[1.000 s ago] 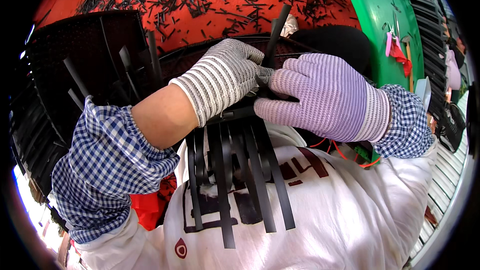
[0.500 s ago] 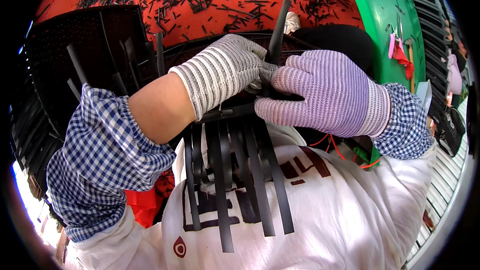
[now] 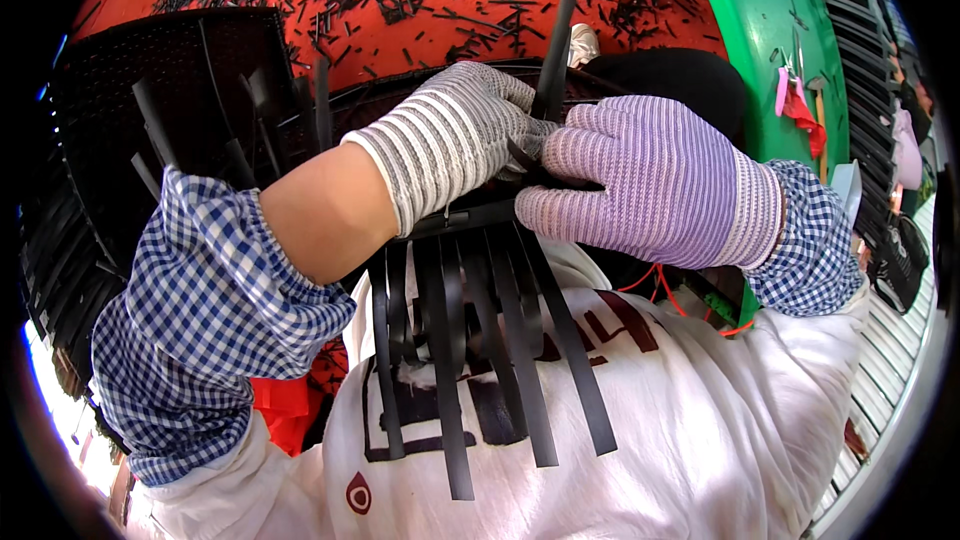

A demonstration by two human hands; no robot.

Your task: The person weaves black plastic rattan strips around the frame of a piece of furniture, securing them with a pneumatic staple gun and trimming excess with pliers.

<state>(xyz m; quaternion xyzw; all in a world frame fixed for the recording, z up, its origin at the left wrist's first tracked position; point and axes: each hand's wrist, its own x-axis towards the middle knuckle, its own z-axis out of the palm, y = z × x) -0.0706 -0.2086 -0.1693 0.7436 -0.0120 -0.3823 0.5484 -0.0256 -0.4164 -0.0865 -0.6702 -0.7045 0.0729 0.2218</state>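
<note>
A dark woven piece [image 3: 465, 218] made of flat black plastic strips lies across my lap. Several loose strips [image 3: 452, 370] hang from its edge over my white shirt. My left hand [image 3: 465, 130], in a grey-and-white striped glove, is closed on a black strip [image 3: 556, 50] whose free end sticks up beyond the fingers. Close against it, my right hand [image 3: 640, 180], in a purple striped glove, has its thumb and fingers bent together at the same spot. Whatever lies between the fingertips is mostly hidden by the gloves.
More woven black material [image 3: 170, 70] with upright strip ends stands at the left. Black offcuts [image 3: 390, 0] litter the red floor [image 3: 350, 50]. At the right are a green plastic surface [image 3: 770, 30], pink-handled scissors [image 3: 784, 90], a red cloth [image 3: 803, 115] and orange cord [image 3: 665, 290].
Both hands have shifted very slightly, staying together at the strip. The hanging strips have swung a little, the rightmost one moving to the right.
</note>
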